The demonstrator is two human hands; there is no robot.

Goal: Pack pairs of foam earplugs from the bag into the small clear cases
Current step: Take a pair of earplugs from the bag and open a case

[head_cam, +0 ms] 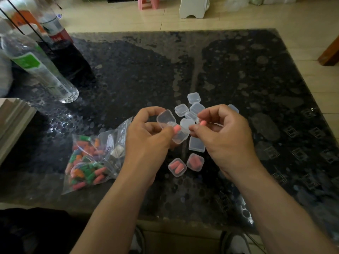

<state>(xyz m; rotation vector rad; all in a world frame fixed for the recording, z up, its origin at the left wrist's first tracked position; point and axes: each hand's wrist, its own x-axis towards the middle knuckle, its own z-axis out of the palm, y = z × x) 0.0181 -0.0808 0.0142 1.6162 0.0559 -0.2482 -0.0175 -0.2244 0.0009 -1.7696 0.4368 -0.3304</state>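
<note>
Both hands pinch: left hand an open clear case, right hand a pink earplug.

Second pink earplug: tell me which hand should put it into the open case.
Right. The right hand already pinches a pink earplug beside the open case. The left hand is busy holding that case, with one earplug at its mouth.

table: glossy glass | cases: clear plastic | bag: crinkled film
</note>
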